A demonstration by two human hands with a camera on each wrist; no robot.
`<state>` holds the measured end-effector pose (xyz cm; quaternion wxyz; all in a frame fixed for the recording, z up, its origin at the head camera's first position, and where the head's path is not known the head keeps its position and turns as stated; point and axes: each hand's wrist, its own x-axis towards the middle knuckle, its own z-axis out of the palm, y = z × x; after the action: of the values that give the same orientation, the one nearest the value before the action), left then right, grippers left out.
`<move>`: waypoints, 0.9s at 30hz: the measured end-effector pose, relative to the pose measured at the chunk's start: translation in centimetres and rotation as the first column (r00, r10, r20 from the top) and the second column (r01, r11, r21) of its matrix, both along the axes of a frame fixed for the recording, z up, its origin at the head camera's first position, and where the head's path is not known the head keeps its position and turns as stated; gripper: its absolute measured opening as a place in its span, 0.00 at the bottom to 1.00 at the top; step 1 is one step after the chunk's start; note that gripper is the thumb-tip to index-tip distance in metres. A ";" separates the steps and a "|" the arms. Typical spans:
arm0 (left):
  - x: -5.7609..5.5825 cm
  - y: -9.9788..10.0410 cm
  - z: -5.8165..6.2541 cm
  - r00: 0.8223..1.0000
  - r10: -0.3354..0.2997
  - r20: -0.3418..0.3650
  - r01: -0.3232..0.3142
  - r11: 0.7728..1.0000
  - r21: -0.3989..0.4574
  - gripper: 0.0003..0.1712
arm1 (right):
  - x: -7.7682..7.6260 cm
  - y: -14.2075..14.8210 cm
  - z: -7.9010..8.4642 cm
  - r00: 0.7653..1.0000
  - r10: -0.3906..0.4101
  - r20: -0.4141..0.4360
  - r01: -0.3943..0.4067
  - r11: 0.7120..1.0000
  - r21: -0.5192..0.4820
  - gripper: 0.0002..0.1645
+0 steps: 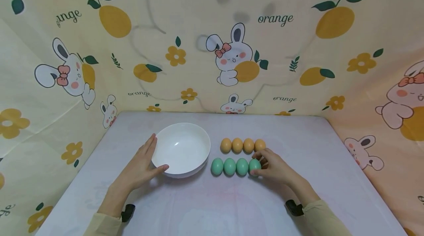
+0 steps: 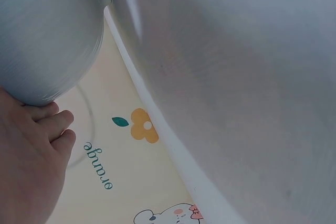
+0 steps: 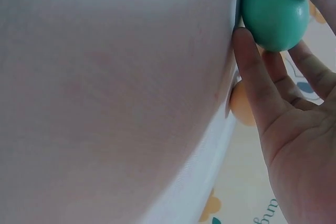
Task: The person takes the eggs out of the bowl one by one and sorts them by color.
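My left hand (image 1: 140, 166) rests against the left side of a white bowl (image 1: 182, 147), thumb toward its near rim and fingers fairly straight along the wall. In the left wrist view, its fingertips touch the underside of the bowl (image 2: 47, 30). With thumb and fingers, my right hand (image 1: 276, 168) holds the rightmost green egg (image 1: 254, 167) of a row on the table. Up close in the right wrist view, fingers surround that green egg (image 3: 275, 11). Other green eggs (image 1: 229, 166) stand in line to its left.
Behind the green row is a row of orange-yellow eggs (image 1: 237, 145), the rightmost partly hidden by my right hand. The table (image 1: 205, 210) has a pale cover. A printed cloth (image 1: 198, 44) with rabbits and oranges rises behind it and at both sides.
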<state>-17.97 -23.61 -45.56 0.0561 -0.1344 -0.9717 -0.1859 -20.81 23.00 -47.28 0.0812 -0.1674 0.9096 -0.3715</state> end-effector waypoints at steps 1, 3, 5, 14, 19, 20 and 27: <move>0.0 0.0 0.0 1.000 0.000 -0.001 0.000 1.000 -0.001 0.64 | 0.0 0.0 0.0 1.000 0.000 -0.001 0.000 1.000 0.001 0.31; 0.0 0.0 0.0 1.000 0.000 0.000 0.000 1.000 0.001 0.64 | 0.0 0.0 0.0 1.000 -0.003 0.000 0.003 1.000 -0.003 0.32; 0.0 0.0 0.0 1.000 0.000 0.000 0.000 1.000 -0.001 0.64 | 0.0 0.0 0.0 1.000 -0.006 -0.001 0.006 1.000 -0.001 0.32; -0.2 -0.1 0.0 1.000 -0.004 -0.004 0.003 1.000 -0.018 0.65 | 0.0 0.3 0.0 1.000 -0.008 -0.005 0.008 1.000 0.017 0.36; -0.4 -0.2 0.3 1.000 -0.003 0.002 0.003 0.999 -0.050 0.65 | 0.1 0.5 0.4 1.000 -0.015 -0.025 0.015 1.000 0.002 0.37; -0.5 -0.2 0.3 1.000 -0.002 0.004 0.002 0.998 -0.055 0.66 | 0.2 0.6 0.5 0.999 -0.019 -0.033 0.018 1.000 -0.006 0.37; -0.6 -0.3 0.4 1.000 -0.001 0.006 0.002 0.997 -0.073 0.64 | 1.0 1.3 1.4 0.976 -0.031 -0.217 0.021 0.999 -0.050 0.32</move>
<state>-18.54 -23.88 -45.13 0.0481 -0.1365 -0.9779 -0.1508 -19.82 24.31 -45.86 -0.0275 -0.1970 0.9060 -0.3736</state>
